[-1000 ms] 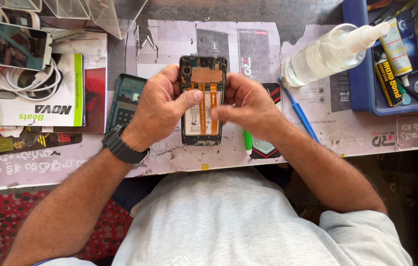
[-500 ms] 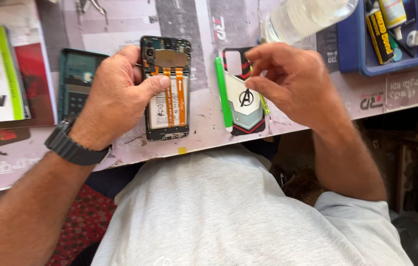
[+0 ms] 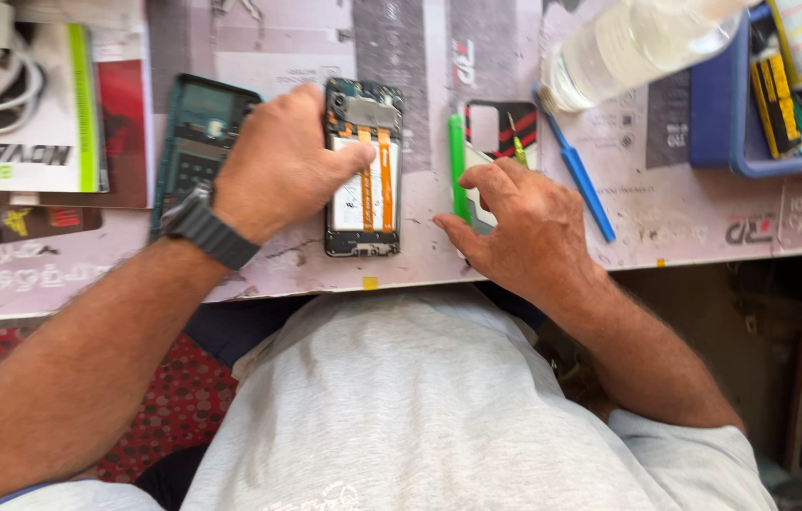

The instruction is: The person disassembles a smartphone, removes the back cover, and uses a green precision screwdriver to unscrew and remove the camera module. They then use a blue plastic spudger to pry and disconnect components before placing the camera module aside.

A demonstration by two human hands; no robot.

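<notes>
The opened phone (image 3: pixel 363 170) is lying flat on the tabletop (image 3: pixel 666 218), back cover off, w/ its insides facing up: a white battery in the middle and two orange ribbon strips running down over it. The left hand (image 3: pixel 283 166) is resting on the phone's left edge, thumb reaching across onto the battery area, pinning it down rather than lifting it. The right hand (image 3: pixel 514 222) is sitting just right of the phone, fingers curled loosely over a phone cover (image 3: pixel 496 128) w/ red and black print; can't tell whether it's gripping anything, tho a thin yellow-green tool (image 3: pixel 518 147) is poking up just above the knuckles.

Handling, as I judge it: phone's light and stiff overall but fragile in this state. Those orange ribbons look thin and easy to tear, and the bare board at the top shouldn't be pressed. Best hold is by the long side edges of the frame, fingers off the ribbons. Prob slippery on the smooth printed mat.

Nearby: a green stick tool (image 3: pixel 458 161) lying between phone and cover, a blue-handled tool (image 3: pixel 579 180) further right, a clear bottle (image 3: pixel 628 47) near a blue tray (image 3: pixel 751 123), a dark calculator (image 3: pixel 195 137) partly under the left hand.
</notes>
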